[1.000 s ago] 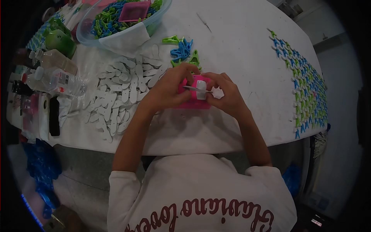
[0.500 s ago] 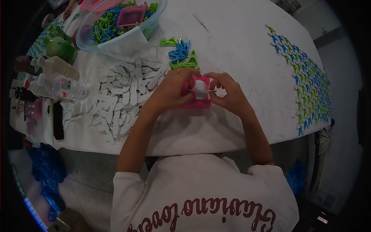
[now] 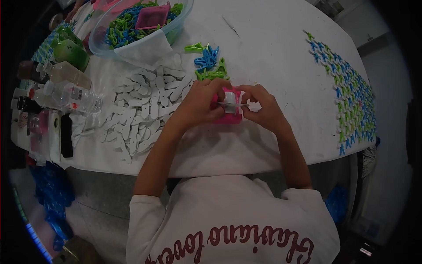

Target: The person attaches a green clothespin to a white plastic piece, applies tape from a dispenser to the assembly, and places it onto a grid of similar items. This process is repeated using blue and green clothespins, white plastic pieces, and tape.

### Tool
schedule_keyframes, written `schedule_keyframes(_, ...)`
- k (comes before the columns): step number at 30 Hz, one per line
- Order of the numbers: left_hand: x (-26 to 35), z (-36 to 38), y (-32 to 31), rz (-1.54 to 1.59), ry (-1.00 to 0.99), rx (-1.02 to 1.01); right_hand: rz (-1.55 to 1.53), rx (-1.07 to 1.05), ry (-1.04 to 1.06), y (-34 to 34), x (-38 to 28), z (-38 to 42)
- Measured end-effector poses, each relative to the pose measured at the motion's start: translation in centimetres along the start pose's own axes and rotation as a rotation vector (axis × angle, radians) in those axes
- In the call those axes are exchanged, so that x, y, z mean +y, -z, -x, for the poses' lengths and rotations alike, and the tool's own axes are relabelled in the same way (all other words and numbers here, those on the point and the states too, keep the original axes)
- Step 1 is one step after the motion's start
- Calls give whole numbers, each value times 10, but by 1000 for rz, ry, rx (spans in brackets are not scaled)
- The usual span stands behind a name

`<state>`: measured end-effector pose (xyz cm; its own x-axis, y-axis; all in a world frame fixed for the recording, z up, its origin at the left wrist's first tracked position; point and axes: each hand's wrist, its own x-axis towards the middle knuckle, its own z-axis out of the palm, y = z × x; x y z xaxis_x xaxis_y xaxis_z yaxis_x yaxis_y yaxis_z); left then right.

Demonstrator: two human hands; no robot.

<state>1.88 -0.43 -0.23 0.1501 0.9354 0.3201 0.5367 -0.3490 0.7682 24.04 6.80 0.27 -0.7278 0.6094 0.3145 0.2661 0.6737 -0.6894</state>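
My left hand (image 3: 198,104) and my right hand (image 3: 263,110) are closed in a pinch at either end of a thin white flat piece (image 3: 233,104), seen nearly edge-on. Beneath it stands a pink plastic holder (image 3: 231,119) with a white roll-like part (image 3: 229,95) in its middle. My left fingers hide the holder's left side. Just beyond my left hand lie green clips (image 3: 211,75) and blue clips (image 3: 206,58). Left of that hand, many similar white flat pieces (image 3: 154,103) are heaped on the table.
A clear tub (image 3: 99,46) of blue and green clips, with a pink tray (image 3: 151,17) on top, stands at the back left. Bottles (image 3: 72,99) and a dark phone-like slab (image 3: 66,136) line the left edge. Rows of clipped pieces (image 3: 351,97) cover the right side. Another person's hand shows at top left.
The view has shifted slightly, so things on the table sit a little further right. Both hands keep the white piece over the pink holder, with only slight finger movement.
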Motion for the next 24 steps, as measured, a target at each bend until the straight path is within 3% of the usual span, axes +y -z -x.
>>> schedule_keyframes(11,-1,1,-1,-6,-66,68,33,-77,-34,5,-3,-3)
schedule_keyframes(17,2,1,2,80,-32,20,46,-91,-25,6,-4,-5)
schedule_keyframes(24,7,-7,3,-33,-7,-75,67,-90,-36,9,-5,-3)
